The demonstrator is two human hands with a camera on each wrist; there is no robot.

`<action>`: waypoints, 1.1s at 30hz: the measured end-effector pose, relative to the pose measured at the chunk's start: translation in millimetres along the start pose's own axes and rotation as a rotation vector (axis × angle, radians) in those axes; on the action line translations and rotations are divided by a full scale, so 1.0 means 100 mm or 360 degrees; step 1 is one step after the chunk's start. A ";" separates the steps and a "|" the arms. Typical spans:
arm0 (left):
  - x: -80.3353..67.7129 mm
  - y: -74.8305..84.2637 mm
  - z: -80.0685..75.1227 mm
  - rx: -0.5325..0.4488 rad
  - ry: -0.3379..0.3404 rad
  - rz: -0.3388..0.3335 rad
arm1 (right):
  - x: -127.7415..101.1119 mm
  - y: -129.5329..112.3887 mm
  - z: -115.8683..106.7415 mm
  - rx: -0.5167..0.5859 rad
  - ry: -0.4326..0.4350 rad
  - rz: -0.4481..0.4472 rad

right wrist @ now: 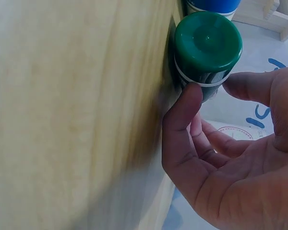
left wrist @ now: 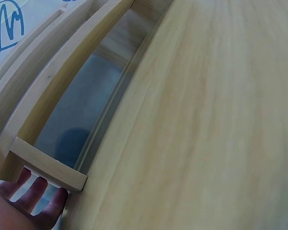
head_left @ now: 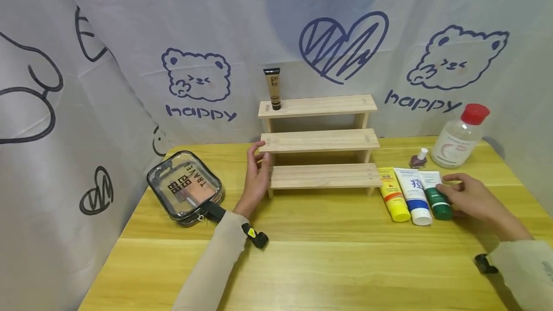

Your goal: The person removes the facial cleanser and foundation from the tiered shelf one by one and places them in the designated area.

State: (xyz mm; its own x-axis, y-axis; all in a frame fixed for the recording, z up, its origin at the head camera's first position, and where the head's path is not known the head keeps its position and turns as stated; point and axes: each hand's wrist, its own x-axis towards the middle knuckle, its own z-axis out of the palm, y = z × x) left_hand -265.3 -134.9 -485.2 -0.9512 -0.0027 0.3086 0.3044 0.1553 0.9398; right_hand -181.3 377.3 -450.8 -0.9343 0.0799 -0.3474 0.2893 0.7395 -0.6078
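The right hand (head_left: 473,198) pinches the green tube (head_left: 434,196), rightmost of three on the bench (head_left: 311,268), between thumb and forefinger just beyond its cap (right wrist: 209,40), the other fingers loosely bent. The left hand (head_left: 255,176) rests relaxed fingers, grasping nothing, against the left end of the rack (head_left: 319,176). A light pinch seems best, as the tube may give, and a straight lift should avoid dragging the blue-and-white tube (head_left: 413,193) just left.

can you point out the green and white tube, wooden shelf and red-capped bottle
Green and white tube (head_left: 434,194): head view, on its green lower body
Wooden shelf (head_left: 319,141): head view, on its middle tier
Red-capped bottle (head_left: 453,149): head view, on its label
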 end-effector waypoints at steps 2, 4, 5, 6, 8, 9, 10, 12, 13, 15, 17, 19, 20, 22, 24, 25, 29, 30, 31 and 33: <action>0.01 0.00 0.00 -0.0003 -0.0003 -0.0004 | 0.01 0.00 -0.01 0.0017 0.0005 0.0012; 0.01 0.01 0.00 -0.0003 -0.0003 -0.0005 | 0.01 -0.01 -0.03 0.0026 0.0029 0.0006; 0.01 0.01 0.00 -0.0004 -0.0002 -0.0003 | 0.00 -0.03 -0.03 0.0023 0.0054 -0.0003; 0.02 0.01 0.00 -0.0009 -0.0003 0.0000 | -0.01 -0.04 -0.03 0.0017 0.0082 -0.0015; 0.02 0.02 0.00 -0.0008 -0.0005 0.0003 | -0.03 -0.09 -0.03 -0.0008 0.0147 -0.0050; 0.02 0.03 0.00 -0.0006 -0.0006 0.0003 | -0.05 -0.12 -0.03 -0.0023 0.0180 -0.0073; 0.02 0.03 0.00 -0.0002 -0.0007 0.0002 | -0.06 -0.16 -0.03 -0.0040 0.0208 -0.0088; 0.02 0.03 0.00 0.0003 -0.0008 -0.0001 | -0.09 -0.24 -0.03 -0.0065 0.0240 -0.0118; 0.02 0.03 0.00 0.0007 -0.0006 -0.0002 | -0.10 -0.28 -0.02 -0.0072 0.0251 -0.0131; 0.01 0.02 0.00 0.0010 -0.0002 -0.0005 | -0.11 -0.35 0.00 -0.0080 0.0276 -0.0162; 0.01 0.02 0.00 0.0007 0.0000 -0.0009 | -0.12 -0.42 0.02 -0.0076 0.0292 -0.0184; 0.01 0.01 0.01 0.0005 0.0001 -0.0013 | -0.13 -0.48 0.05 -0.0066 0.0302 -0.0209; 0.01 0.01 0.01 0.0004 0.0001 -0.0016 | -0.14 -0.52 0.06 -0.0065 0.0306 -0.0225; 0.01 0.01 0.01 0.0007 -0.0001 -0.0019 | -0.15 -0.59 0.09 -0.0062 0.0311 -0.0253; 0.01 0.01 0.00 0.0011 -0.0002 -0.0021 | -0.16 -0.67 0.11 -0.0065 0.0316 -0.0288; 0.01 0.01 0.01 0.0012 -0.0006 -0.0021 | -0.17 -0.71 0.11 -0.0064 0.0320 -0.0305; 0.01 0.01 0.01 0.0009 -0.0011 -0.0022 | -0.17 -0.85 0.13 -0.0047 0.0328 -0.0403; 0.01 0.01 0.01 0.0007 -0.0009 -0.0020 | -0.16 -0.89 0.13 -0.0033 0.0328 -0.0432; 0.01 0.01 0.01 0.0007 -0.0006 -0.0019 | -0.15 -0.93 0.12 -0.0017 0.0328 -0.0466; 0.01 0.02 0.01 0.0000 0.0003 -0.0014 | -0.13 -1.02 0.12 0.0016 0.0333 -0.0525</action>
State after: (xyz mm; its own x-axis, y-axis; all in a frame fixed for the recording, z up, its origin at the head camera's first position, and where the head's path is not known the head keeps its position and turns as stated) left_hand -265.4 -133.3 -483.6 -0.9538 -0.0060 0.3005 0.2960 0.1549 0.9425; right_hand -196.4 292.7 -392.4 -0.9995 -0.0258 0.0201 -0.0326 0.7417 -0.6699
